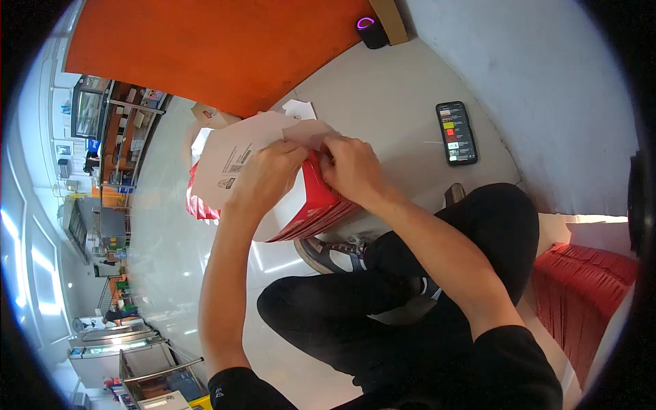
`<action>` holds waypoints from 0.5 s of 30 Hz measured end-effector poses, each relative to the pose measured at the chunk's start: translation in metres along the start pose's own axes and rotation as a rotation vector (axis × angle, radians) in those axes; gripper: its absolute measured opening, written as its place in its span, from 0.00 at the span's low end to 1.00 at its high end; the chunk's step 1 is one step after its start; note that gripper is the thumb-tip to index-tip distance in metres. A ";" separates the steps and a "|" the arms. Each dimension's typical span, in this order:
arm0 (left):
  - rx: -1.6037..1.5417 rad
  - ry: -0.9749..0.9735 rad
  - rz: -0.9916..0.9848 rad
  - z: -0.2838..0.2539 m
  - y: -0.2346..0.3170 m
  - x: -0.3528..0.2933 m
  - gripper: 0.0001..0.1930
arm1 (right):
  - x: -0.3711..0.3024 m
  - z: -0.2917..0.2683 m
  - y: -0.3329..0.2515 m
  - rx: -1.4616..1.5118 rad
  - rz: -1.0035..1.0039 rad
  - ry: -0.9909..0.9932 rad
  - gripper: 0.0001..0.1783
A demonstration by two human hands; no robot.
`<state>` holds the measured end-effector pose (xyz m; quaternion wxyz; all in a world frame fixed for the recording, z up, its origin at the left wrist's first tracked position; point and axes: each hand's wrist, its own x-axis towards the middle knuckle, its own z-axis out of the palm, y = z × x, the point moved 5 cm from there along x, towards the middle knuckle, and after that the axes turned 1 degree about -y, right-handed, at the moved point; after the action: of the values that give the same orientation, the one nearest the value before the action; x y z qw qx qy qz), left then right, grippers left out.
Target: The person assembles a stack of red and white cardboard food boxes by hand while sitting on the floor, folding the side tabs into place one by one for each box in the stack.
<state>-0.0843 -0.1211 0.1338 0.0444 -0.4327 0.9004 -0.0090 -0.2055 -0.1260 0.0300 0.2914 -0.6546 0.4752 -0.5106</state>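
Standing well to the left of the carton, a long shelf unit shows brown panels and thin metal rails. Next comes the pale, glossy tiled floor, which runs under the carton and catches streaks of light. At the carton's left edge sits a ridged red-and-white piece, and beyond the carton a broad, flat orange panel rises.

The carton itself is on the floor in front of you, beside your bent legs — stiff card, a broad matte white face with small dark print, a smooth red side, and thin layered red edges along its lower part. Your left hand is closed on the upper edge of its white card, fingers curled and their tips partly hidden. Just right of it, your right hand grips the carton's red corner by a raised flap, knuckles bent.

Nearer you than the carton is a dark shoe with pale laces. Farther off, to its right, stands a rounded black speaker with a glowing purple ring. Right of the carton lies a slim rectangular phone, screen lit; farthest right — a red stack, its surface finely pleated with layered edges.
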 end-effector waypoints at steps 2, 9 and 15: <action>-0.030 0.034 0.021 -0.002 -0.002 0.003 0.07 | -0.002 0.002 0.000 0.002 0.003 0.020 0.06; -0.004 -0.023 0.038 0.002 0.001 0.019 0.11 | -0.001 0.002 0.001 0.021 -0.004 0.012 0.05; -0.126 0.042 0.000 0.013 -0.010 0.003 0.15 | 0.001 0.007 -0.003 -0.008 -0.073 -0.135 0.09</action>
<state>-0.0776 -0.1297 0.1212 -0.0019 -0.4342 0.9000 0.0387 -0.1975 -0.1267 0.0308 0.3014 -0.7058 0.4323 -0.4735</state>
